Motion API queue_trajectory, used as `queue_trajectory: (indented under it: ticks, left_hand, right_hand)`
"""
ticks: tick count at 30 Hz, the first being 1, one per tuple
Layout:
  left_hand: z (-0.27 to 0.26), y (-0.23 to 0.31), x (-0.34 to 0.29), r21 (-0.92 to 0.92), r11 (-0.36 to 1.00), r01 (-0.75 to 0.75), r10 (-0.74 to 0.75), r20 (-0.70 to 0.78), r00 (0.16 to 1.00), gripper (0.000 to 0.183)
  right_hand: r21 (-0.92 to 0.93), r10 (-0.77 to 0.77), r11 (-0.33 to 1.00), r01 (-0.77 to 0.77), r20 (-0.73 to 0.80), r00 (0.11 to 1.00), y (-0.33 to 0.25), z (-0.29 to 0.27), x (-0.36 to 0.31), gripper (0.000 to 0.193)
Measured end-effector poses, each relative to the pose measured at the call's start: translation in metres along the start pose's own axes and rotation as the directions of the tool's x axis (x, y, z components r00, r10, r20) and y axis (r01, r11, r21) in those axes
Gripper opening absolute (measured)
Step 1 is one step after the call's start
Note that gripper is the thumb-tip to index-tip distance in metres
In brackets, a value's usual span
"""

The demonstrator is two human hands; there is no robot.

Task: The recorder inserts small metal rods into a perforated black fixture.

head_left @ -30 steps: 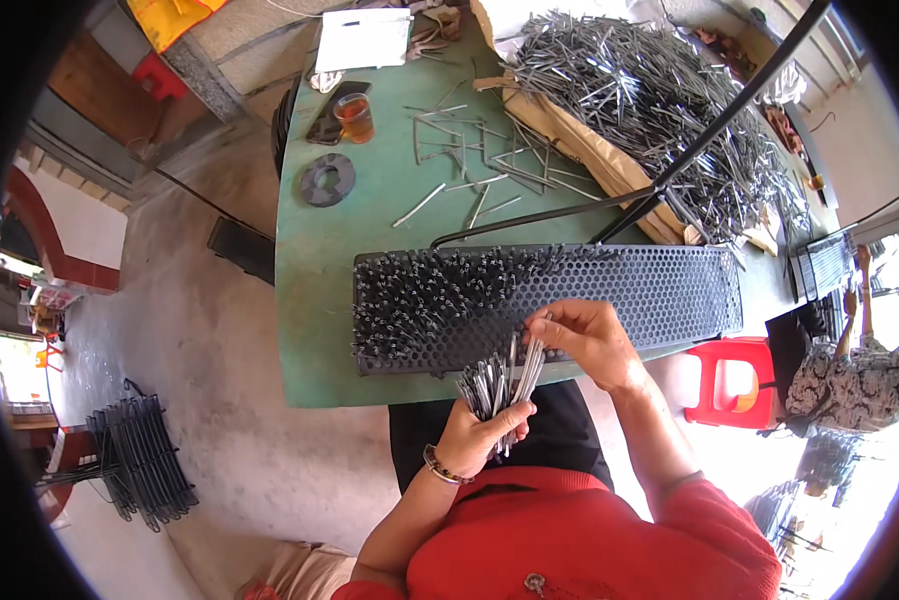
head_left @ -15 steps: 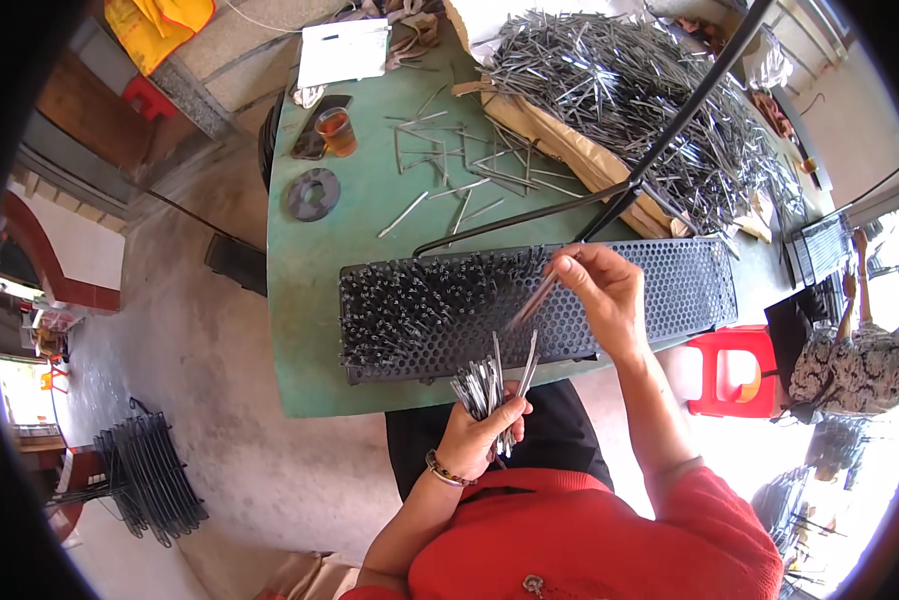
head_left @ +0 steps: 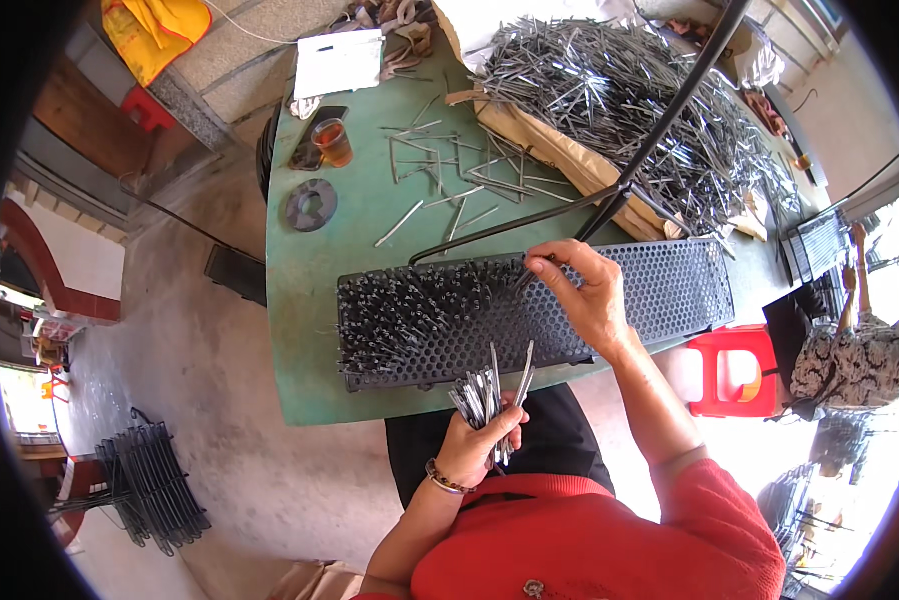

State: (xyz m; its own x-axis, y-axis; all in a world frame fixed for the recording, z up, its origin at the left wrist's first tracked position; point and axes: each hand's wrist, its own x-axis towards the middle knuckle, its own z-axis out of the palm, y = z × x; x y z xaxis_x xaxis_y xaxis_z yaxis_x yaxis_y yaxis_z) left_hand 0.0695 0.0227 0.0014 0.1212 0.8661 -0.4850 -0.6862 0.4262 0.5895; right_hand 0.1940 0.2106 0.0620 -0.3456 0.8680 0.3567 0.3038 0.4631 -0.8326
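A bundle of thin metal strips (head_left: 477, 398) stands up out of my left hand (head_left: 478, 437), which is closed around it just in front of the table edge. My right hand (head_left: 587, 294) pinches a thin dark strip (head_left: 526, 285) over a long black perforated tray (head_left: 660, 290). The strip's lower end reaches down to the tray's holes, beside a dense patch of upright strips (head_left: 410, 310) that fills the left part. Whether it sits inside a hole I cannot tell. Bare holes show on the tray's right part and along its near side.
A large heap of metal strips (head_left: 610, 100) lies on brown paper (head_left: 550, 150) at the back right. Black metal bars (head_left: 660, 140) cross above the table. Loose strips (head_left: 455, 160), a cup of amber drink (head_left: 333, 143), a dark ring (head_left: 312, 205) and a white sheet (head_left: 339, 61) lie on the green table (head_left: 310, 300).
My right hand has moved left and slightly toward the far side, bringing its strip to the edge of the filled patch. The left hand keeps its bundle in nearly the same place.
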Motion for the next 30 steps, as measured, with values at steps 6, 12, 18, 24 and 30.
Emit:
queue_trajectory:
  ticks: [6,12,18,24,30]
  left_hand:
    - [0.000,0.000,-0.001,-0.006,1.000,0.003,-0.003,0.000,1.000,0.027]
    - [0.000,0.000,-0.002,-0.014,1.000,0.006,-0.006,-0.006,1.000,0.026]
    - [0.000,-0.001,-0.001,-0.018,1.000,0.015,-0.015,-0.006,1.000,0.026]
    - [0.000,-0.003,-0.001,-0.006,1.000,0.012,-0.012,-0.003,1.000,0.026]
    - [0.002,-0.002,-0.002,0.003,1.000,0.019,-0.019,0.001,1.000,0.027]
  right_hand:
    - [-0.159,-0.182,0.966,0.202,0.134,0.974,0.003,0.000,-0.002,0.015]
    - [-0.131,-0.260,0.951,0.281,0.159,0.953,0.007,0.010,-0.004,0.018]
    - [-0.139,-0.294,0.939,0.315,0.153,0.944,0.011,0.012,-0.008,0.019]
    - [-0.202,-0.368,0.908,0.367,0.034,0.929,0.013,0.017,-0.016,0.021]
    - [-0.287,-0.348,0.902,0.322,-0.041,0.937,0.019,0.019,-0.022,0.022]
